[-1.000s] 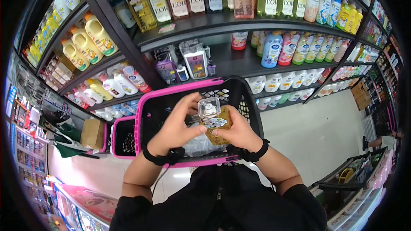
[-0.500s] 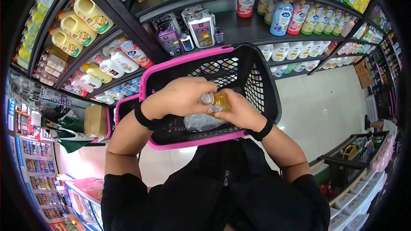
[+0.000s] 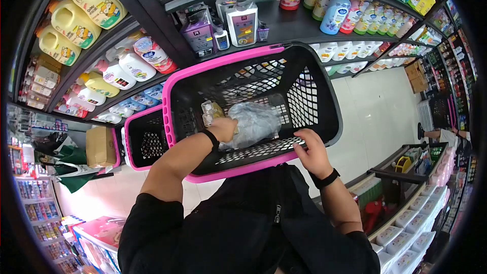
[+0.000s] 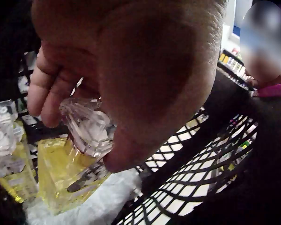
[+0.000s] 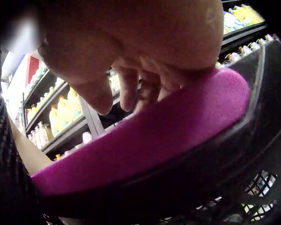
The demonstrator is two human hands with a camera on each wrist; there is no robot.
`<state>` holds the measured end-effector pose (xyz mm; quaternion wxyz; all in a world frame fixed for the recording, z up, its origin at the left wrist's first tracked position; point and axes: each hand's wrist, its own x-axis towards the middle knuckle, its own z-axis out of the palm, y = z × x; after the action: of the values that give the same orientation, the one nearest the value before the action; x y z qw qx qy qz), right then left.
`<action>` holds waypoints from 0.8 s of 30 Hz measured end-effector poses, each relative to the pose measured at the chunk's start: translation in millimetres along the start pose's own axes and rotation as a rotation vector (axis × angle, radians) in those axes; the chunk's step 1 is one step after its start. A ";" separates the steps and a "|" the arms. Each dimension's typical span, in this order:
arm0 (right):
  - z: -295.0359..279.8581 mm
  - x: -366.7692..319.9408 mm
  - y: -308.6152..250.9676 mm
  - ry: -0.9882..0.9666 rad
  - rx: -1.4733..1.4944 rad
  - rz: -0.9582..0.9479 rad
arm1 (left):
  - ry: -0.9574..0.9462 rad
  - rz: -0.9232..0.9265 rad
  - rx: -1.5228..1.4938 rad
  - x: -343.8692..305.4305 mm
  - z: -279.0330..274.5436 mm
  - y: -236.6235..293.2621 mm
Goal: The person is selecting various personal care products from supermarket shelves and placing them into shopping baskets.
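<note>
A black mesh basket with a pink rim [image 3: 238, 168] hangs in front of me. My left hand [image 3: 223, 128] reaches inside it and grips a yellow liquid bottle [image 3: 211, 111] by its clear cap [image 4: 86, 131]. The bottle's body [image 4: 65, 176] stands tilted beside a grey plastic bag [image 3: 253, 122] at the basket's left side. A second, similar bottle [image 4: 7, 157] stands just left of it. My right hand [image 3: 312, 153] lies on the near right rim, with its fingers [image 5: 131, 89] curled over the pink edge [image 5: 178, 136].
A second pink-rimmed basket [image 3: 147, 144] sits lower left, next to a cardboard box [image 3: 99, 147]. Dark shelves [image 3: 284, 25] full of bottles and jugs rise ahead and to the left. White tiled floor [image 3: 375, 106] runs off to the right, where another person [image 3: 446, 134] stands.
Both hands held the yellow bottle above the basket. Now my left hand has lowered it into the basket, and my right hand has let go and moved to the rim.
</note>
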<state>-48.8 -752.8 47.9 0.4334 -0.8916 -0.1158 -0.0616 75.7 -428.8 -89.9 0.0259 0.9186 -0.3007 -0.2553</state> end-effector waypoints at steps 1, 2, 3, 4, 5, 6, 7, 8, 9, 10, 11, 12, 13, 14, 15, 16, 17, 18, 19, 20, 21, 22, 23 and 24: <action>3.7 -1.7 3.0 0.016 -0.015 0.014 | -0.041 -0.025 0.016 -1.5 5.4 -5.4; 6.3 -2.1 2.5 0.041 -0.018 0.019 | -0.082 -0.049 0.032 -2.2 10.5 -9.2; 9.2 -0.8 1.1 0.067 -0.021 0.024 | -0.122 -0.074 0.051 -2.7 14.7 -12.3; 12.1 0.3 0.2 0.094 -0.024 0.026 | -0.154 -0.108 0.083 -1.4 23.1 -16.5; 14.9 -0.1 -0.2 0.120 -0.030 0.034 | -0.185 -0.141 0.117 1.0 35.6 -21.1; 17.3 0.3 0.4 0.149 -0.037 0.040 | -0.212 -0.175 0.155 4.8 46.9 -26.1; 18.9 1.1 1.4 0.180 -0.046 0.043 | -0.227 -0.245 0.151 8.0 59.0 -30.7; 20.6 1.7 2.5 0.199 -0.064 0.023 | -0.242 -0.316 0.146 10.5 72.4 -35.0; 22.9 1.4 3.3 0.216 -0.081 0.005 | -0.258 -0.388 0.140 12.5 77.2 -37.3; 24.6 0.1 3.8 0.231 -0.096 -0.013 | -0.325 -0.416 0.139 16.2 81.2 -41.2; 25.5 -1.1 3.8 0.235 -0.122 -0.019 | -0.323 -0.431 0.148 17.6 86.4 -46.0; 26.6 -1.1 3.8 0.236 -0.147 -0.028 | -0.320 -0.448 0.156 17.5 89.9 -50.8; 27.5 -0.6 3.6 0.237 -0.171 -0.040 | -0.316 -0.468 0.162 17.8 93.7 -54.6; 28.2 -1.0 2.8 0.238 -0.184 -0.044 | -0.259 -0.494 0.150 17.6 98.5 -56.3; 28.7 -0.8 2.0 0.239 -0.197 -0.050 | -0.201 -0.519 0.138 17.0 99.5 -56.5; 28.7 0.2 1.2 0.242 -0.211 -0.057 | -0.139 -0.544 0.126 17.8 99.5 -57.1; 28.8 1.0 0.2 0.235 -0.211 -0.048 | -0.150 -0.557 0.128 19.6 99.5 -57.5; 28.4 1.5 -0.9 0.227 -0.212 -0.040 | -0.161 -0.568 0.128 23.8 103.8 -58.5; 27.7 0.9 -2.5 0.217 -0.215 -0.029 | -0.173 -0.562 0.141 27.4 109.4 -58.0; 27.2 0.3 -2.9 0.215 -0.213 -0.023 | -0.184 -0.556 0.154 30.9 114.8 -57.4; 27.6 0.1 -2.4 0.213 -0.211 -0.021 | -0.192 -0.536 0.180 37.5 132.5 -64.0; 28.2 0.9 -1.9 0.212 -0.207 -0.023 | -0.208 -0.551 0.183 37.6 132.2 -61.7; 28.5 0.7 -2.0 0.217 -0.224 -0.027 | -0.223 -0.565 0.187 37.5 131.6 -59.2; 29.4 -0.2 -1.0 0.211 -0.229 -0.035 | -0.244 -0.610 0.168 31.4 111.1 -47.4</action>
<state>-49.0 -729.1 30.4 0.3374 -0.9217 -0.0773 -0.1752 69.1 -396.1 -210.1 -0.1637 0.9279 -0.0331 -0.3335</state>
